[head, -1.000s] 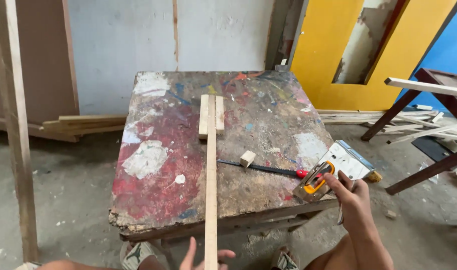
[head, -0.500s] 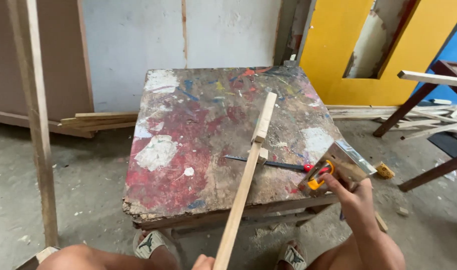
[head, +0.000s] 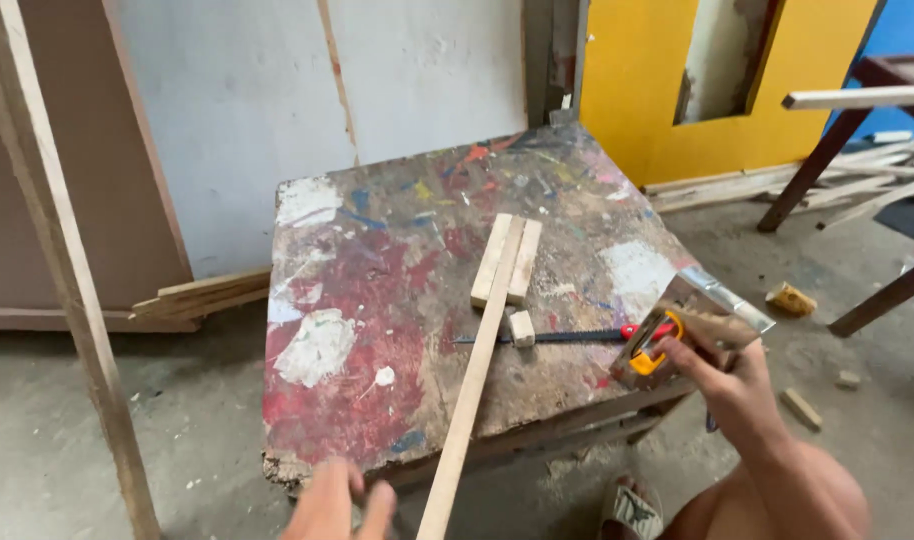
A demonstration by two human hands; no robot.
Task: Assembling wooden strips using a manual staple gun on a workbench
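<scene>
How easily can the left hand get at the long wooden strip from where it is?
Probably yes. The left hand is open at the near table edge, right beside the strip, whose near end overhangs the edge. Nothing lies between them. The right hand is off to the side.

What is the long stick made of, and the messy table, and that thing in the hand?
The long stick looks like bare, unpainted wood: pale with visible grain. The table top seems a worn wooden board, splattered with dried paint, its edge crumbling. The tool in the right hand looks like yellow plastic against a shiny metal plate; its exact kind is unclear.
</scene>
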